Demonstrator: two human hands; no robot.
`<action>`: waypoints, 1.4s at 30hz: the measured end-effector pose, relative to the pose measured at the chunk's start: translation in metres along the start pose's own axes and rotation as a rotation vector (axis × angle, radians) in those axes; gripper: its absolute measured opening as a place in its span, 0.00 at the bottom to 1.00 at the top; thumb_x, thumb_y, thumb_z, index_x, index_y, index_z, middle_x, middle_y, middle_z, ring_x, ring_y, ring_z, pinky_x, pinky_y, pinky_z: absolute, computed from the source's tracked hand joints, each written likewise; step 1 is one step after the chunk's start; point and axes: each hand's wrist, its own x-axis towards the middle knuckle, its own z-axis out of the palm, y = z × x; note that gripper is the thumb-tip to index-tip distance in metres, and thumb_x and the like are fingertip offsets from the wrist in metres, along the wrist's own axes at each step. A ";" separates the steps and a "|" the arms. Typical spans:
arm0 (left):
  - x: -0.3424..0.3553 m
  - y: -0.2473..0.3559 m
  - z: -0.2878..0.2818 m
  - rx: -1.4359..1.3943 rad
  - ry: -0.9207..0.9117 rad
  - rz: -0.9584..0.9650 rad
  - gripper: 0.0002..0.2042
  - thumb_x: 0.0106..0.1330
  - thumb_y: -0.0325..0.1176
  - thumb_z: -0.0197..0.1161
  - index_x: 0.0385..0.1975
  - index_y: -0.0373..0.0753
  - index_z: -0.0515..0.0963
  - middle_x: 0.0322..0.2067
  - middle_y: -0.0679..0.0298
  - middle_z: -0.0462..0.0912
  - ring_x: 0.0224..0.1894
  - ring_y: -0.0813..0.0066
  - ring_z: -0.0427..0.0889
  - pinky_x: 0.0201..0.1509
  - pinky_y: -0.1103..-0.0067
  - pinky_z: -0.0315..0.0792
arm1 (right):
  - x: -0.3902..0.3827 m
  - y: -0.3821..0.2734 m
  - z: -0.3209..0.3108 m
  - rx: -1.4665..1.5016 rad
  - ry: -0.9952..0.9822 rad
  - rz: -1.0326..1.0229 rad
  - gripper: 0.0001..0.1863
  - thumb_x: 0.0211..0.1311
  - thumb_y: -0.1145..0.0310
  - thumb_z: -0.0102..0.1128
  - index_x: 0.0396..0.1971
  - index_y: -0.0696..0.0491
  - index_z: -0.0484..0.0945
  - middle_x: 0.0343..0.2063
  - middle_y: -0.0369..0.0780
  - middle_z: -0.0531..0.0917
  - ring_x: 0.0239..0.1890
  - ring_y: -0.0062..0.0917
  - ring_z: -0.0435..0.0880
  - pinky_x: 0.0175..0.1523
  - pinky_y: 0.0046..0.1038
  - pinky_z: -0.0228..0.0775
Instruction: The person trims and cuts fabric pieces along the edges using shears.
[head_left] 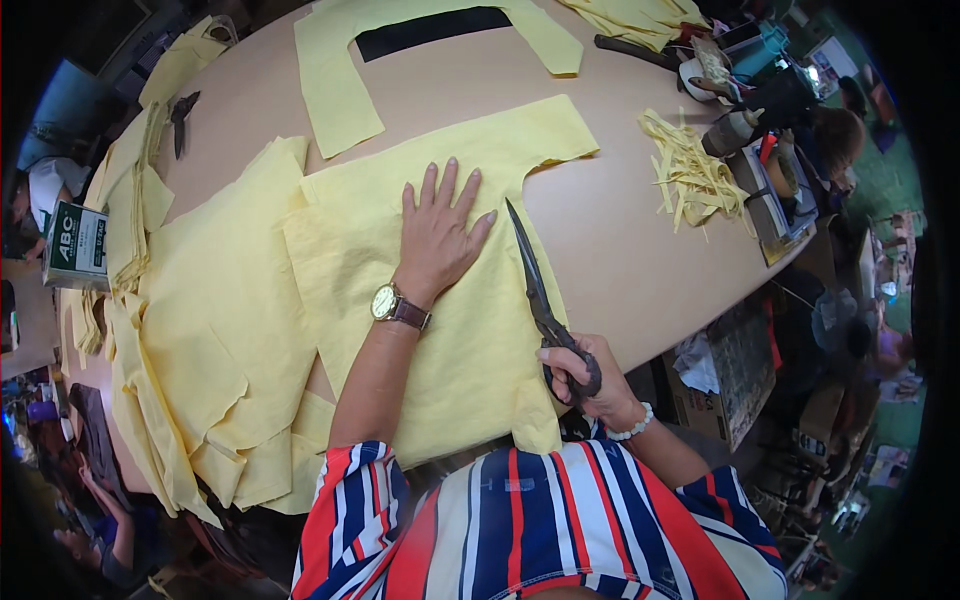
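Note:
A yellow fabric piece [455,310] lies in front of me, with a strip reaching out at its far right. My left hand [440,230] presses flat on it, fingers spread, a watch at the wrist. In my right hand [600,385] is a pair of dark scissors [537,285], with fingers through the handles. The blades look closed together and point away from me, along the fabric's right edge. Whether the lower blade touches the cloth I cannot tell.
More yellow fabric [220,300] is piled at the left, beside a green and white box [76,245]. Another cut piece [335,100] lies at the far side. Small dark snips [181,122] rest far left. Yellow scraps [690,170] and assorted tools stand at the right edge.

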 end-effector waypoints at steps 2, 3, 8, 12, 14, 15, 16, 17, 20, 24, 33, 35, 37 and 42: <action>0.000 0.000 0.000 0.000 -0.006 -0.014 0.27 0.64 0.52 0.45 0.60 0.45 0.62 0.63 0.55 0.56 0.65 0.54 0.51 0.65 0.55 0.44 | 0.000 0.000 0.000 0.003 0.000 0.009 0.11 0.54 0.67 0.60 0.19 0.56 0.72 0.09 0.31 0.71 0.09 0.11 0.67 0.14 0.13 0.54; 0.000 -0.001 0.001 0.001 -0.007 -0.014 0.27 0.64 0.52 0.45 0.60 0.45 0.62 0.63 0.55 0.56 0.65 0.54 0.51 0.65 0.55 0.44 | 0.001 0.001 0.000 0.005 -0.001 0.019 0.10 0.53 0.67 0.60 0.19 0.56 0.72 0.09 0.31 0.71 0.09 0.10 0.67 0.14 0.12 0.54; 0.002 0.000 0.001 0.016 -0.008 -0.017 0.27 0.64 0.52 0.45 0.61 0.47 0.61 0.63 0.56 0.55 0.66 0.55 0.50 0.65 0.55 0.44 | 0.000 0.002 -0.003 -0.004 -0.008 0.004 0.10 0.53 0.68 0.61 0.19 0.56 0.72 0.09 0.31 0.72 0.09 0.10 0.67 0.14 0.12 0.54; 0.000 0.000 0.000 0.011 -0.011 -0.016 0.27 0.64 0.52 0.46 0.61 0.47 0.61 0.63 0.56 0.55 0.66 0.55 0.50 0.65 0.55 0.44 | 0.000 0.001 0.000 -0.011 0.010 0.019 0.11 0.53 0.67 0.61 0.19 0.56 0.72 0.10 0.31 0.71 0.09 0.11 0.67 0.14 0.13 0.55; -0.001 -0.001 0.001 0.022 -0.009 -0.014 0.27 0.64 0.51 0.45 0.61 0.47 0.61 0.63 0.56 0.55 0.66 0.55 0.50 0.64 0.55 0.44 | 0.004 -0.003 0.002 0.020 -0.003 -0.003 0.11 0.53 0.66 0.61 0.19 0.56 0.71 0.10 0.31 0.71 0.09 0.11 0.67 0.14 0.14 0.56; -0.001 -0.001 0.001 0.024 -0.010 -0.013 0.27 0.64 0.51 0.45 0.61 0.47 0.61 0.63 0.56 0.55 0.66 0.55 0.50 0.64 0.55 0.44 | 0.006 -0.004 0.003 0.052 -0.016 -0.024 0.12 0.54 0.66 0.61 0.19 0.56 0.71 0.10 0.31 0.71 0.09 0.12 0.67 0.14 0.14 0.56; -0.002 0.000 0.001 0.026 -0.007 -0.020 0.27 0.64 0.51 0.45 0.61 0.47 0.60 0.63 0.56 0.55 0.66 0.55 0.50 0.64 0.54 0.44 | 0.008 -0.005 0.004 0.054 -0.017 -0.024 0.12 0.54 0.66 0.61 0.19 0.56 0.71 0.10 0.31 0.71 0.09 0.12 0.67 0.14 0.14 0.56; -0.003 0.001 0.001 0.027 -0.003 -0.026 0.26 0.64 0.51 0.45 0.61 0.47 0.60 0.63 0.56 0.55 0.66 0.55 0.50 0.64 0.54 0.44 | 0.009 -0.007 0.005 0.059 -0.015 -0.025 0.11 0.54 0.66 0.61 0.19 0.56 0.71 0.10 0.32 0.71 0.09 0.12 0.67 0.14 0.14 0.56; -0.006 0.005 0.001 0.050 -0.005 -0.061 0.26 0.65 0.50 0.45 0.61 0.47 0.60 0.63 0.56 0.55 0.66 0.54 0.50 0.64 0.53 0.45 | 0.008 -0.009 0.006 0.058 -0.016 -0.005 0.10 0.53 0.68 0.60 0.19 0.55 0.70 0.11 0.31 0.69 0.10 0.12 0.68 0.15 0.15 0.57; -0.013 0.011 -0.002 0.055 -0.001 -0.095 0.26 0.65 0.49 0.45 0.61 0.47 0.59 0.63 0.56 0.55 0.65 0.53 0.50 0.63 0.52 0.45 | 0.005 -0.006 0.005 0.031 -0.040 -0.003 0.10 0.53 0.71 0.59 0.18 0.55 0.69 0.12 0.31 0.68 0.11 0.13 0.68 0.16 0.15 0.57; -0.027 0.030 0.000 0.099 0.026 -0.177 0.25 0.65 0.47 0.45 0.60 0.44 0.61 0.62 0.54 0.57 0.65 0.51 0.52 0.62 0.52 0.47 | -0.003 0.008 0.007 0.059 -0.067 -0.012 0.10 0.55 0.67 0.59 0.21 0.56 0.71 0.10 0.32 0.71 0.11 0.11 0.67 0.16 0.14 0.57; -0.031 0.037 0.000 0.113 0.039 -0.226 0.24 0.65 0.46 0.45 0.60 0.44 0.61 0.62 0.53 0.57 0.64 0.50 0.53 0.61 0.51 0.49 | -0.006 0.009 0.008 0.066 -0.070 -0.014 0.10 0.55 0.67 0.59 0.21 0.56 0.71 0.10 0.31 0.71 0.11 0.11 0.67 0.16 0.14 0.57; -0.034 0.043 -0.001 0.124 0.037 -0.240 0.24 0.65 0.46 0.45 0.60 0.44 0.61 0.62 0.53 0.57 0.64 0.50 0.54 0.61 0.51 0.49 | -0.010 0.010 0.009 0.072 -0.072 -0.018 0.10 0.55 0.67 0.59 0.21 0.56 0.71 0.11 0.31 0.71 0.11 0.11 0.67 0.16 0.14 0.57; -0.042 0.052 -0.008 0.192 0.058 -0.254 0.25 0.65 0.46 0.45 0.60 0.44 0.61 0.61 0.52 0.59 0.61 0.48 0.58 0.56 0.50 0.55 | -0.017 0.014 0.008 0.035 -0.077 -0.009 0.10 0.55 0.67 0.59 0.21 0.56 0.71 0.11 0.31 0.71 0.12 0.11 0.68 0.17 0.14 0.57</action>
